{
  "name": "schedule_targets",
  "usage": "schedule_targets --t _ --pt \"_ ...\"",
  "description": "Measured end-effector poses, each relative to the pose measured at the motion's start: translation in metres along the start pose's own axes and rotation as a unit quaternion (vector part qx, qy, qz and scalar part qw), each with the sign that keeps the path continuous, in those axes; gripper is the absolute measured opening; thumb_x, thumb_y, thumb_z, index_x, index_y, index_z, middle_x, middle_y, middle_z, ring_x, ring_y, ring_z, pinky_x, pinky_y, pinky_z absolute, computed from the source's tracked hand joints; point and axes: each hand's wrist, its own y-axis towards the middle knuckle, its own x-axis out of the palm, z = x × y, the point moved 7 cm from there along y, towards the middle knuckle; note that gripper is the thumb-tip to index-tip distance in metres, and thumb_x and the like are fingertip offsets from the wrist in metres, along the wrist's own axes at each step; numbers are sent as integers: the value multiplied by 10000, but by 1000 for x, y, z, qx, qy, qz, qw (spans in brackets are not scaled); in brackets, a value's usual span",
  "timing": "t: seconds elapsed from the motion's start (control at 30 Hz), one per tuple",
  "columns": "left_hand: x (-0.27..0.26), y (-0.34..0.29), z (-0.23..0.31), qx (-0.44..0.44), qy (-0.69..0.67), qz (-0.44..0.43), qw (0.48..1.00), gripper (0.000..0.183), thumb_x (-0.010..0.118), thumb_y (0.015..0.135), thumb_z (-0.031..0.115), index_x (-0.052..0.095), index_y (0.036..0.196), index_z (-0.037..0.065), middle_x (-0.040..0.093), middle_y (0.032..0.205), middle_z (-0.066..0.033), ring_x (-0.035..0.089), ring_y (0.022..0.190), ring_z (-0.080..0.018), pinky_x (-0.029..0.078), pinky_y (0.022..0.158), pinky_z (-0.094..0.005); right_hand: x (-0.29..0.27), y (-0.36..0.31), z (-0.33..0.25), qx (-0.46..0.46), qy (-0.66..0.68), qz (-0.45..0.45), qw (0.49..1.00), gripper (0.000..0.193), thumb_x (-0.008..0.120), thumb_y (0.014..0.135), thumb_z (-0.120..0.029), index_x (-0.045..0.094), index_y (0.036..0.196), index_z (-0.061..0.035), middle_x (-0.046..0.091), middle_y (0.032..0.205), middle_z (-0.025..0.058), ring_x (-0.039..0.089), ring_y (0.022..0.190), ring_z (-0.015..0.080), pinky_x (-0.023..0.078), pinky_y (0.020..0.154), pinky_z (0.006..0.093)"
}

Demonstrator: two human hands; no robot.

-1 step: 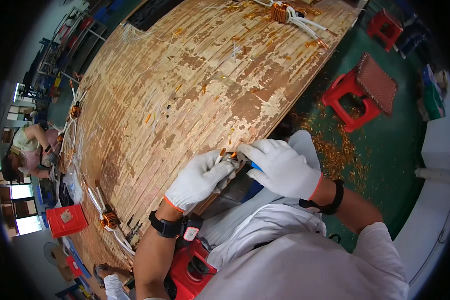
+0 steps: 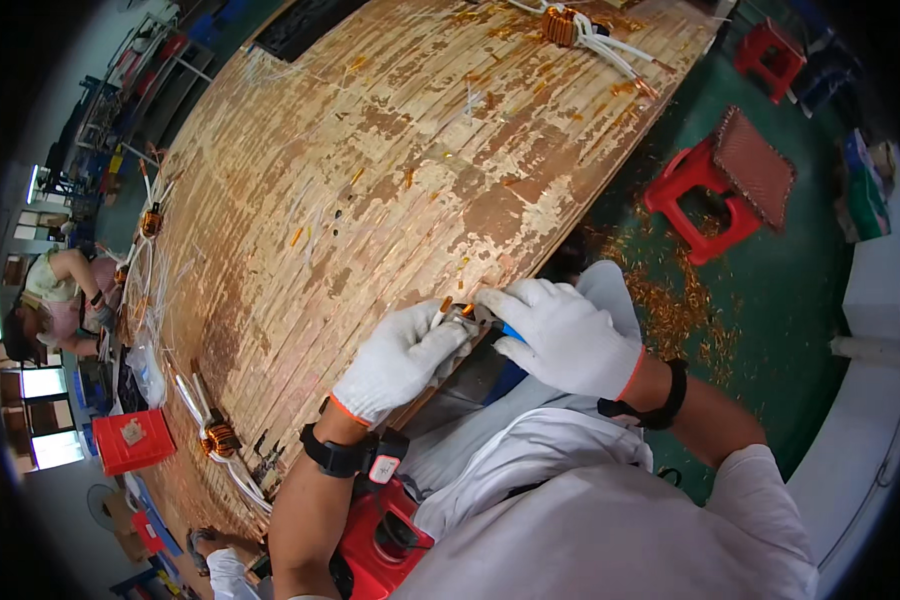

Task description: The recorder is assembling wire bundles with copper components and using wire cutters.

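My left hand, in a white knitted glove with an orange cuff, is closed around white-sleeved wire leads at the near edge of the table. Copper-coloured ends of the leads stick up past the fingers. Close beside it, my right hand, gloved the same way, is closed around a blue-handled tool. Most of the tool lies under my fingers, so its kind cannot be made out. Its grey metal end meets the leads between my two hands. Whatever the leads run to is hidden beneath my left hand.
The worn wooden table carries copper coils with white leads, one at the far right, one at the left. A red box stands at left, red stools at right. Copper-coloured scraps litter the green floor. Co-workers sit at left.
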Motion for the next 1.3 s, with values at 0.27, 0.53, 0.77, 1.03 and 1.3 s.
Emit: schedule_targets --t 0.27,0.53,0.77,1.03,1.3 --pt "-2 1 -1 117 156 107 975 179 554 1048 185 640 1062 28 569 795 45 481 724 -42 428 652 -235 6 0 4 54 112 -36 992 526 624 969 -355 524 1414 -94 622 1159 146 640 1041 322 519 899 462" --pt "-8 -4 2 23 -159 -35 986 250 599 985 196 718 1029 -19 543 659 15 429 548 -69 303 500 -221 0 10 -3 -42 22 71 996 527 729 876 -291 591 1359 -132 628 1153 106 615 1105 277 456 1025 413" --pt "0 -8 6 31 -181 -113 976 213 635 995 193 702 999 -10 565 679 21 436 551 -45 325 505 -226 -12 16 -10 -137 -10 78 987 498 758 840 -229 620 1303 -109 637 1127 116 626 1080 293 490 977 423" --pt "-12 3 8 124 -19 163 979 241 790 918 226 685 913 10 638 726 16 532 623 -41 405 549 -224 3 2 -15 110 355 15 928 492 656 963 -267 550 1367 -7 645 1205 228 655 1101 366 510 930 418" --pt "-49 11 8 108 -8 195 975 319 831 864 226 659 1023 8 637 767 11 543 651 -65 450 585 -238 -1 37 13 197 267 137 933 511 636 948 -260 539 1403 -48 624 1283 239 616 1188 395 482 1018 431"
